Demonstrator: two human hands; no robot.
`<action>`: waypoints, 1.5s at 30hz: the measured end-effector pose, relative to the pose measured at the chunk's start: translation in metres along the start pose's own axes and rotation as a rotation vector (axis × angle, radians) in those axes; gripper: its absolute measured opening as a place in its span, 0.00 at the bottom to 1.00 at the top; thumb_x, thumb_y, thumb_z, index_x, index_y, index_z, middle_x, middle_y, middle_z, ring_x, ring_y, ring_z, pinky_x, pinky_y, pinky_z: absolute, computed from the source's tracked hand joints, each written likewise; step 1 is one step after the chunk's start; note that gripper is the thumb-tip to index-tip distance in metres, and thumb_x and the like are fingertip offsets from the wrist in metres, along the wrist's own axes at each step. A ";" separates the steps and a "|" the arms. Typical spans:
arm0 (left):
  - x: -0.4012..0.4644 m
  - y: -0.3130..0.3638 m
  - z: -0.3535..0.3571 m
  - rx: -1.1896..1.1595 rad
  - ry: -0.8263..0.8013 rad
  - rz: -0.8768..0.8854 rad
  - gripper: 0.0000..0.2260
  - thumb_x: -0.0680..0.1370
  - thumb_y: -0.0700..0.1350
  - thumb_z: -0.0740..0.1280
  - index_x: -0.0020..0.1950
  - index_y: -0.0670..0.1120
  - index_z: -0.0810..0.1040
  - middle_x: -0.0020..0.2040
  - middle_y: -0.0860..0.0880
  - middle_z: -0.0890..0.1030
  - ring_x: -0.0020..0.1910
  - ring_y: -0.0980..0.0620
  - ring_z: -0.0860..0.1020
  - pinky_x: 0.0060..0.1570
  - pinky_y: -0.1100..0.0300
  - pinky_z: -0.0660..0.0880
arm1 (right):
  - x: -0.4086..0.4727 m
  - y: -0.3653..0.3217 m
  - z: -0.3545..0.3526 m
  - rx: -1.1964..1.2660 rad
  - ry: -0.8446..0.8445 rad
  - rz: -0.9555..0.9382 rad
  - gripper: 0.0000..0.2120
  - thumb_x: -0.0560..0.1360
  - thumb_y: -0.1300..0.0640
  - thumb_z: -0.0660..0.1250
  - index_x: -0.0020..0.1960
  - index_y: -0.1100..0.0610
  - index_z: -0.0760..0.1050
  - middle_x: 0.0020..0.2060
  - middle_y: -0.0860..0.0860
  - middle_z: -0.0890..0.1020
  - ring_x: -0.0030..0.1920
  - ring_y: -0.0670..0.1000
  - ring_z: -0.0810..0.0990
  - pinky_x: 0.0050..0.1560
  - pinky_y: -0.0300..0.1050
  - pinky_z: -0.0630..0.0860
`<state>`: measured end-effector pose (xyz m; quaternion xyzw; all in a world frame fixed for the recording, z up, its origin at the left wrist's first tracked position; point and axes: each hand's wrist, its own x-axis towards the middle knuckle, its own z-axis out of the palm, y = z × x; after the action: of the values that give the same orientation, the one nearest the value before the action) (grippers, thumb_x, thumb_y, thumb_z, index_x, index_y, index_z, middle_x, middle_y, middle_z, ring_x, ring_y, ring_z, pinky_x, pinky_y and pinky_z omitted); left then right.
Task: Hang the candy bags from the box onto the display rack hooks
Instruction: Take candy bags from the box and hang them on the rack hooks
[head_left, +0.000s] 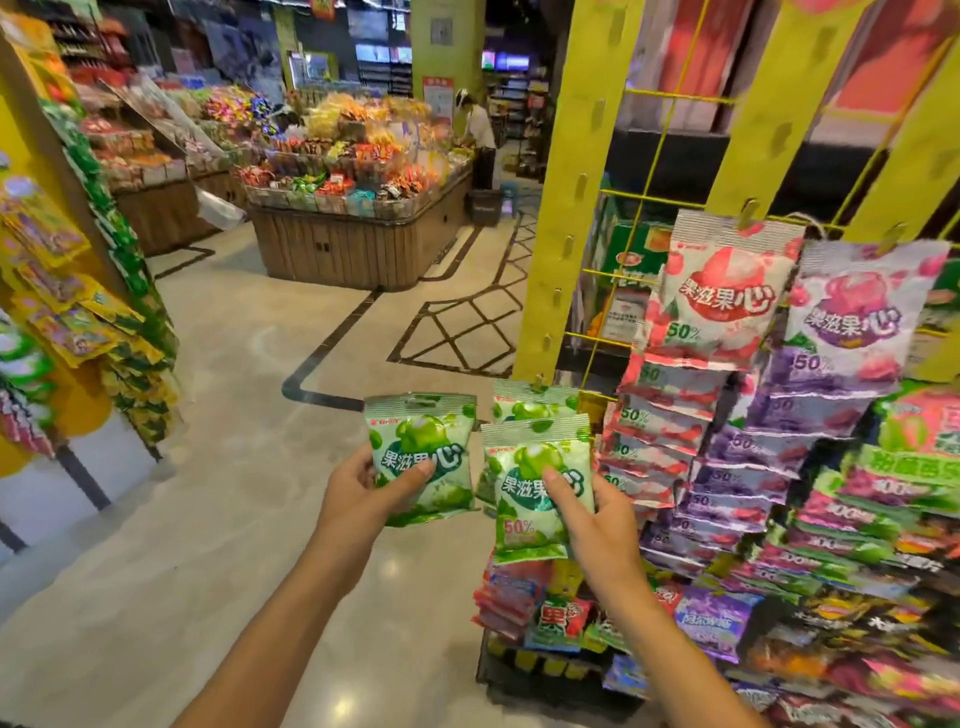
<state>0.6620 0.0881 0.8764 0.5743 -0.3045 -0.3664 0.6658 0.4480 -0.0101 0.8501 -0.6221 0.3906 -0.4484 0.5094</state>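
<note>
My left hand grips a green candy bag by its lower left, thumb across the front. My right hand holds a second green candy bag, thumb on its face. Both bags are upright in front of the yellow display rack. Behind the right-hand bag another green bag hangs on the rack's left end. Red candy bags and purple candy bags hang in rows to the right. No box is in view.
Mixed snack packs fill the rack's lower tier. A wooden island of sweets stands across the tiled floor, with a person behind it. Hanging packets line a rack at the left.
</note>
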 end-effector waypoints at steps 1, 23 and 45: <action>0.016 0.002 -0.001 -0.003 -0.033 -0.002 0.16 0.73 0.39 0.75 0.60 0.43 0.79 0.52 0.46 0.87 0.49 0.46 0.86 0.44 0.55 0.84 | 0.005 0.001 0.003 0.002 0.037 0.002 0.08 0.79 0.50 0.69 0.50 0.54 0.82 0.36 0.44 0.84 0.37 0.44 0.81 0.38 0.36 0.74; 0.172 0.051 0.049 0.392 -0.398 0.611 0.12 0.79 0.35 0.68 0.54 0.51 0.85 0.69 0.44 0.70 0.64 0.55 0.72 0.55 0.79 0.69 | 0.039 -0.032 0.031 -0.106 0.356 -0.080 0.17 0.76 0.43 0.68 0.61 0.49 0.80 0.52 0.42 0.85 0.55 0.43 0.82 0.58 0.45 0.78; 0.163 0.037 0.089 0.341 -0.340 0.448 0.11 0.83 0.50 0.63 0.50 0.53 0.86 0.80 0.53 0.58 0.73 0.73 0.52 0.74 0.54 0.61 | 0.084 -0.048 0.024 0.036 0.252 -0.112 0.09 0.79 0.53 0.69 0.57 0.54 0.82 0.47 0.46 0.87 0.47 0.42 0.85 0.42 0.34 0.78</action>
<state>0.6825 -0.0938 0.9238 0.5270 -0.5870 -0.2450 0.5637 0.4965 -0.0743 0.9088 -0.5723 0.4079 -0.5578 0.4415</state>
